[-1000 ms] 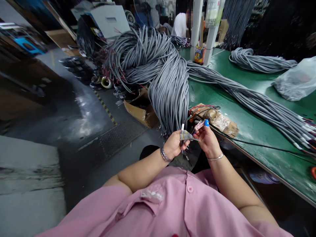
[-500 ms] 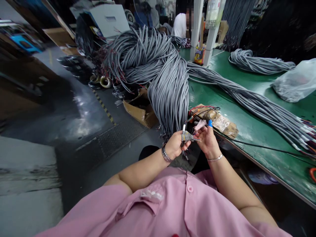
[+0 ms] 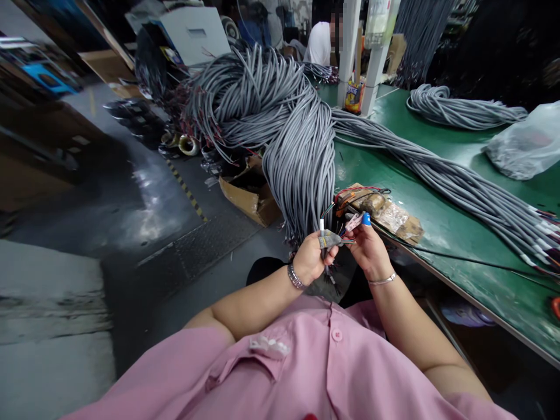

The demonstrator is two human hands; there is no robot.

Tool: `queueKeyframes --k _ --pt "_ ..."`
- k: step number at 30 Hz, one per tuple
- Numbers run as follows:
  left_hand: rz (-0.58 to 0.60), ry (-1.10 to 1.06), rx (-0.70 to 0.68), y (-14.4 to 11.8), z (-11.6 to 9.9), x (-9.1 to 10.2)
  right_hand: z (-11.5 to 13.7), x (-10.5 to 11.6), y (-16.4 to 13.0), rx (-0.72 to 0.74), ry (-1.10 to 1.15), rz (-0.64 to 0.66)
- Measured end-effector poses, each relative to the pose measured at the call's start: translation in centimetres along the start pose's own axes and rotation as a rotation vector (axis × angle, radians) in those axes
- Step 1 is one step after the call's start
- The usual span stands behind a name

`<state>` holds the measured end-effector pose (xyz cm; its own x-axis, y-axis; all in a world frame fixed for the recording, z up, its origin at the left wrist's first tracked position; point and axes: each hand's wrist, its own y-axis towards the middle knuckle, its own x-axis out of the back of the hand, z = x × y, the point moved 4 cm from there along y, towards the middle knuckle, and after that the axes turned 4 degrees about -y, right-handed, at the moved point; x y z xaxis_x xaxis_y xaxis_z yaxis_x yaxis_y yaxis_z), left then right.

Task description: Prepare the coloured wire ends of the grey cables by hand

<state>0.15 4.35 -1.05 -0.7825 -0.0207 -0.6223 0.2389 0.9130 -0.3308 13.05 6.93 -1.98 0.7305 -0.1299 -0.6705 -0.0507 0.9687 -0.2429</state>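
Observation:
My left hand (image 3: 307, 258) is closed around the end of a cable (image 3: 322, 224), whose white-wrapped part stands up above the fingers. A grey covering with a yellow band (image 3: 329, 239) is on its thumb. Thin coloured wires (image 3: 346, 239) fan out from this grip toward my right hand (image 3: 370, 251). That hand is closed, with a blue cover (image 3: 366, 219) on the thumb tip and a pinkish wrap (image 3: 353, 222) on a finger. Its fingertips meet at the wires, though the exact contact is partly hidden. Both hands are close together just off the table edge.
A thick heap of grey cables (image 3: 301, 157) hangs over the table's left end. More cables (image 3: 437, 169) run along the green table (image 3: 494, 216). A taped cardboard piece (image 3: 391, 216) lies beside my right hand. An open carton (image 3: 245, 198) stands on the floor; a person (image 3: 318, 44) is behind.
My right thumb has moved left and closed toward the wrapped finger. The left hand has shifted very slightly and keeps its hold on the cable.

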Motion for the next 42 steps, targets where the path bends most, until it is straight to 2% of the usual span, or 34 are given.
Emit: queueKeyframes --k 7,17,24,30,34,42 --pt "0.005 0.038 0.01 0.9 0.7 0.0 -0.1 -0.4 0.2 0.049 0.057 -0.008" --pt "0.002 0.033 -0.007 0.2 0.3 -0.2 0.1 -0.4 0.1 0.069 0.022 -0.023" --pt "-0.012 0.044 0.015 0.8 0.7 0.1 0.1 -0.5 0.2 0.105 0.015 -0.035" --pt "-0.002 0.037 0.014 0.4 0.8 0.0 -0.1 0.0 -0.1 -0.005 0.023 -0.049" --pt "0.012 0.022 -0.004 -0.5 0.8 0.0 0.0 0.2 -0.1 -0.074 0.022 0.017" --pt "-0.035 -0.056 -0.077 -1.1 0.3 -0.2 0.2 0.3 0.0 0.037 -0.048 -0.002"
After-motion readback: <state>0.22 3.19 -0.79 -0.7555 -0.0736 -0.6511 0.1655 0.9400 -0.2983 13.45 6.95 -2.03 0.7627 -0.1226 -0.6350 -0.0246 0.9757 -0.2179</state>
